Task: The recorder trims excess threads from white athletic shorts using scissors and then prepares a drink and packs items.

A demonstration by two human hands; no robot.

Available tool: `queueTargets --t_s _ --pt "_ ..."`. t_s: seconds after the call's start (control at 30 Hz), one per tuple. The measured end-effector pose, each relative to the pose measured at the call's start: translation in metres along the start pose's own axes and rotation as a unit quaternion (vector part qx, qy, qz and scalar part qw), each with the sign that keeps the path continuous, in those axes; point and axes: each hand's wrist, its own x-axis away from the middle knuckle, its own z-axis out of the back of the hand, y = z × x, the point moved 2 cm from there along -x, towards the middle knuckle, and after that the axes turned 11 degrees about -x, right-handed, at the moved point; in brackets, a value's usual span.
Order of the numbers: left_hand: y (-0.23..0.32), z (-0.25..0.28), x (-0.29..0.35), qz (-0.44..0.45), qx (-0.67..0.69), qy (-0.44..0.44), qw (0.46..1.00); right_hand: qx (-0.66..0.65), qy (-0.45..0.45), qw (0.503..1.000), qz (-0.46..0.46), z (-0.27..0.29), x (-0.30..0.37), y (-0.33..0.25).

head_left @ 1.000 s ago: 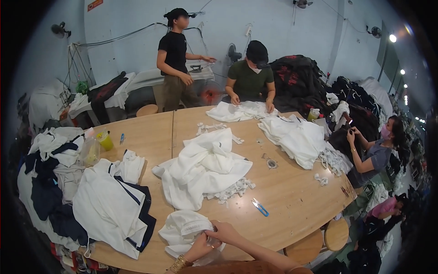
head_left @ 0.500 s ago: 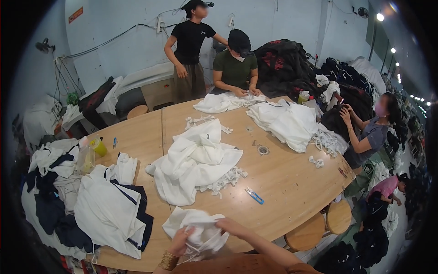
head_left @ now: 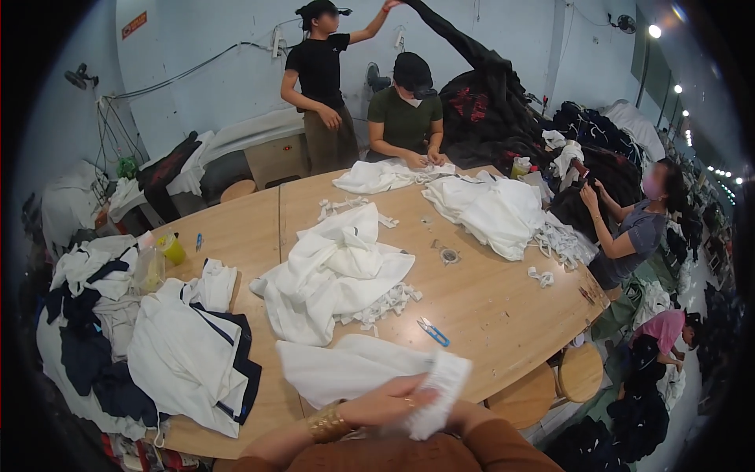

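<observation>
A white garment (head_left: 338, 370) lies stretched over the table's near edge in front of me. Its gathered, ribbed end (head_left: 450, 381) is raised at the right, slightly blurred. My left hand (head_left: 387, 401), with gold bangles at the wrist, reaches across to the right and is closed on the fabric by that end. Of my right arm the forearm (head_left: 481, 429) shows, coming in from the lower right. My right hand is hidden behind the raised cloth, so its fingers cannot be seen. Blue-handled thread snips (head_left: 433, 333) lie on the table just beyond the garment.
A heap of white garments (head_left: 330, 267) with cut white scraps (head_left: 381, 307) lies mid-table. White and navy garments (head_left: 185, 354) pile up at left; another white pile (head_left: 487, 208) lies far right. Stools (head_left: 523, 397) stand at right. Three co-workers are around the table; one lifts dark cloth (head_left: 456, 39).
My left hand has moved right across the garment, which is now spread out longer. My right hand has gone behind the cloth. The standing co-worker has raised an arm with dark cloth.
</observation>
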Motion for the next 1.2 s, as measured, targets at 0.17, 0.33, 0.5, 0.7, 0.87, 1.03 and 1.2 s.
queueTargets --t_s 0.17,0.33,0.5,0.7,0.87,1.03,1.2 --pt "0.032 0.003 0.02 -0.006 0.082 -0.01 0.997 -0.07 0.032 0.997 0.03 0.044 0.049 0.024" --pt "-0.118 0.096 0.077 -0.059 0.3 0.348 0.886 -0.144 0.071 0.985 0.069 -0.038 -0.06 0.004" --pt "-0.321 0.073 0.187 0.003 0.558 0.452 0.696 -0.215 0.099 0.967 0.092 -0.018 -0.082 -0.019" --pt "-0.165 0.029 0.149 0.165 0.16 0.327 0.916 -0.283 0.158 0.94 0.109 -0.008 -0.059 0.016" --pt "-0.136 0.044 0.081 0.043 0.087 0.443 0.891 -0.344 0.173 0.915 0.121 -0.047 -0.044 0.068" --pt "-0.188 0.063 0.078 0.102 -0.339 0.636 0.686 -0.393 0.122 0.909 0.075 0.053 0.046 0.072" --pt "-0.184 0.041 0.088 0.16 0.159 0.381 0.897 -0.45 0.047 0.89 -0.059 0.164 0.044 0.053"
